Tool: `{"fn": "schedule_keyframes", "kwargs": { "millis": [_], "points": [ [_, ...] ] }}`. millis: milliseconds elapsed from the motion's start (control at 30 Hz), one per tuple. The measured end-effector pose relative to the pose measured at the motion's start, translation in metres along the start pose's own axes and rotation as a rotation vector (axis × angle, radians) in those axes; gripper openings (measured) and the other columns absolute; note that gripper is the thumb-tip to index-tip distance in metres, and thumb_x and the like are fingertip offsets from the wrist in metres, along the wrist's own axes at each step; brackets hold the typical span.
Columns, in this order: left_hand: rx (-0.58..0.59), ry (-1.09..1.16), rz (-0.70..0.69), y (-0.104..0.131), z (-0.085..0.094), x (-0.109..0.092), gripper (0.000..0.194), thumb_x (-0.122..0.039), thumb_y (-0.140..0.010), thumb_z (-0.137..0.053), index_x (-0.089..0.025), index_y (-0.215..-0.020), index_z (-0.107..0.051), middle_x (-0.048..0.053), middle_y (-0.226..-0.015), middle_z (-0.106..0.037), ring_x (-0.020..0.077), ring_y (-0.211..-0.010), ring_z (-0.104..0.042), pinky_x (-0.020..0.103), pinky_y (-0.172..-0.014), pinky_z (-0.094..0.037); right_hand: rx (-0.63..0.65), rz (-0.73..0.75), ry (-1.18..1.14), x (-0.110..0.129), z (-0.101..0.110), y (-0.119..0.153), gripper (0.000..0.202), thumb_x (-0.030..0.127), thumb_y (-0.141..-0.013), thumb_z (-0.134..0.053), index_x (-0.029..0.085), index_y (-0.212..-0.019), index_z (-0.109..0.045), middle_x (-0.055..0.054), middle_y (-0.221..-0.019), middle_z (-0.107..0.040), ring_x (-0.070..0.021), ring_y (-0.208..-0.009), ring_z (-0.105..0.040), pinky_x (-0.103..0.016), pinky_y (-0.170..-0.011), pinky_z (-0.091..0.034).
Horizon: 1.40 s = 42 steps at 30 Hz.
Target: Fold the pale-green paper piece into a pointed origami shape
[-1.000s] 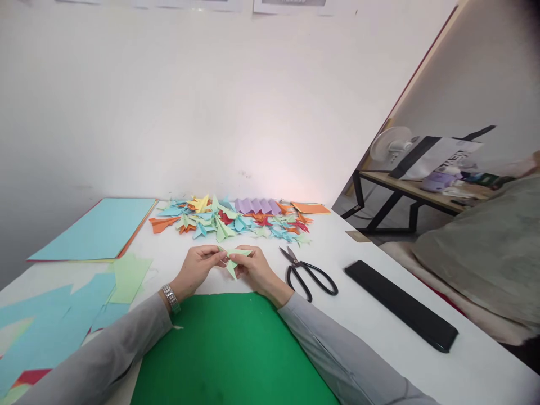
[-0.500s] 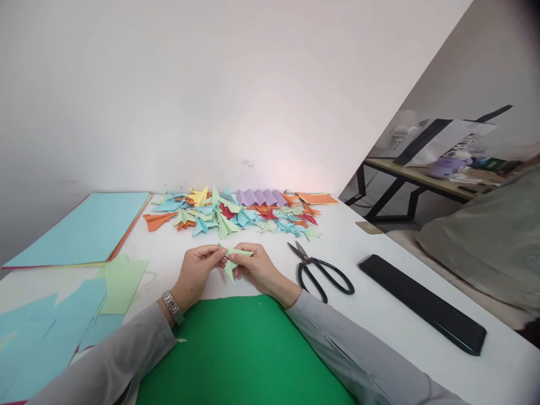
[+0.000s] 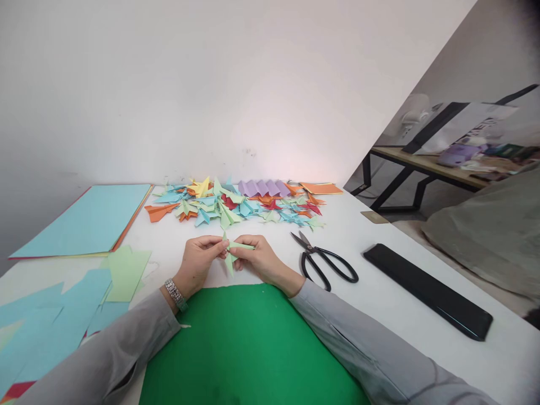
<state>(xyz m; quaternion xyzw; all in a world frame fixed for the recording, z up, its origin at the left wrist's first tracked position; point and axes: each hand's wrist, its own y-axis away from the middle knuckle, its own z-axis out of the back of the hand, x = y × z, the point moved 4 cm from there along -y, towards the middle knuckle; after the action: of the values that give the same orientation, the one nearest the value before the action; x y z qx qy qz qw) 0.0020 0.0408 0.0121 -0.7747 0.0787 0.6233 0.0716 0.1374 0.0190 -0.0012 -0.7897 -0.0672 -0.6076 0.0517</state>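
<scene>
pinching a small piece of folded green paper [image 3: 229,265], two bare hands meet near the middle of the frame, a bit low. the paper is pale green and has pointy bits: one pokes up, one pokes down, and one lies along the right thumb.

i think it is very light, almost like nothing. it looks thin but a little stiff where it is folded, so it should hold its shape if you are gentle. it is not likely to be slippery, but it could bend, crush or rip if squeezed too hard. the best place to hold it is near the middle, where the folds look thickest, and not by the thin tips.

the left hand [image 3: 197,260] has its thumb and pointing finger pressed together on the left side of the paper. the right hand [image 3: 261,260] pinches the right side, with its thumb on top. each pinch has just the paper in it. the fingers hide the middle, so i cannot tell just how the folds sit there.

the hands are over the white table [image 3: 348,233], just above the top edge of a big green sheet [image 3: 248,349] at the bottom of the frame. black scissors [image 3: 310,249] lie right of the middle, near the right wrist.
</scene>
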Motion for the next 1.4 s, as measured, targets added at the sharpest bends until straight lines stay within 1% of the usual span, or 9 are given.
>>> {"fn": "schedule_keyframes", "kwargs": {
  "millis": [267,400,600,867,1033,1233,1400],
  "points": [
    [0.004,-0.045,-0.013,-0.0015,0.0013,0.0021,0.023,-0.031,-0.052,-0.084,-0.014,-0.063,-0.072,0.000,-0.050,-0.062,0.0117,-0.050,-0.055,0.027,-0.055,-0.046,0.009,0.000,-0.005,0.0001,-0.0010,0.0005,0.024,0.036,-0.061,-0.079,0.016,-0.062,-0.066,0.003,-0.048,-0.060,-0.0100,-0.040,-0.055,-0.023,-0.046,-0.044],
    [0.000,-0.024,-0.001,-0.0012,0.0004,0.0009,0.025,-0.033,-0.052,-0.084,-0.014,-0.063,-0.072,0.000,-0.049,-0.061,0.0113,-0.050,-0.054,0.026,-0.054,-0.047,0.000,0.001,-0.006,0.0011,-0.0010,0.0009,0.025,0.036,-0.061,-0.080,0.015,-0.063,-0.067,0.002,-0.050,-0.062,-0.0102,-0.041,-0.055,-0.024,-0.047,-0.045],
    [-0.031,-0.043,-0.007,-0.0015,0.0012,0.0002,0.026,-0.032,-0.048,-0.085,-0.014,-0.060,-0.071,-0.001,-0.046,-0.060,0.0103,-0.046,-0.052,0.025,-0.050,-0.044,0.007,0.007,0.048,0.0013,-0.0011,0.0027,0.026,0.038,-0.063,-0.078,0.016,-0.066,-0.066,0.002,-0.047,-0.061,-0.0104,-0.041,-0.055,-0.024,-0.050,-0.045],
    [-0.036,-0.041,-0.014,-0.0022,0.0016,0.0021,0.022,-0.028,-0.050,-0.084,-0.014,-0.060,-0.070,-0.002,-0.045,-0.059,0.0095,-0.045,-0.050,0.024,-0.049,-0.041,-0.014,-0.001,0.153,0.0042,-0.0036,0.0043,0.025,0.039,-0.065,-0.076,0.016,-0.065,-0.064,0.003,-0.044,-0.060,-0.0103,-0.041,-0.054,-0.024,-0.049,-0.044],
    [0.002,-0.050,-0.024,-0.0014,0.0007,0.0019,0.019,-0.029,-0.055,-0.081,-0.014,-0.061,-0.070,-0.002,-0.045,-0.058,0.0096,-0.045,-0.049,0.024,-0.049,-0.040,-0.004,-0.009,0.124,0.0023,-0.0024,0.0031,0.026,0.040,-0.065,-0.075,0.016,-0.064,-0.065,0.002,-0.046,-0.061,-0.0108,-0.040,-0.055,-0.024,-0.048,-0.045],
    [0.022,-0.063,-0.022,-0.0002,0.0008,0.0018,0.020,-0.030,-0.057,-0.081,-0.014,-0.062,-0.069,-0.002,-0.045,-0.058,0.0094,-0.045,-0.050,0.024,-0.050,-0.040,-0.023,-0.013,0.123,0.0020,-0.0013,0.0027,0.020,0.034,-0.064,-0.074,0.015,-0.062,-0.066,0.002,-0.044,-0.060,-0.0102,-0.039,-0.054,-0.022,-0.045,-0.043],
    [0.055,-0.051,-0.009,-0.0005,-0.0005,0.0019,0.023,-0.034,-0.059,-0.079,-0.014,-0.062,-0.069,-0.002,-0.045,-0.056,0.0090,-0.044,-0.049,0.023,-0.048,-0.039,-0.047,-0.019,0.092,0.0010,-0.0003,0.0023,0.018,0.031,-0.062,-0.075,0.015,-0.062,-0.066,0.003,-0.044,-0.059,-0.0102,-0.038,-0.054,-0.021,-0.043,-0.041]
  ]
}}
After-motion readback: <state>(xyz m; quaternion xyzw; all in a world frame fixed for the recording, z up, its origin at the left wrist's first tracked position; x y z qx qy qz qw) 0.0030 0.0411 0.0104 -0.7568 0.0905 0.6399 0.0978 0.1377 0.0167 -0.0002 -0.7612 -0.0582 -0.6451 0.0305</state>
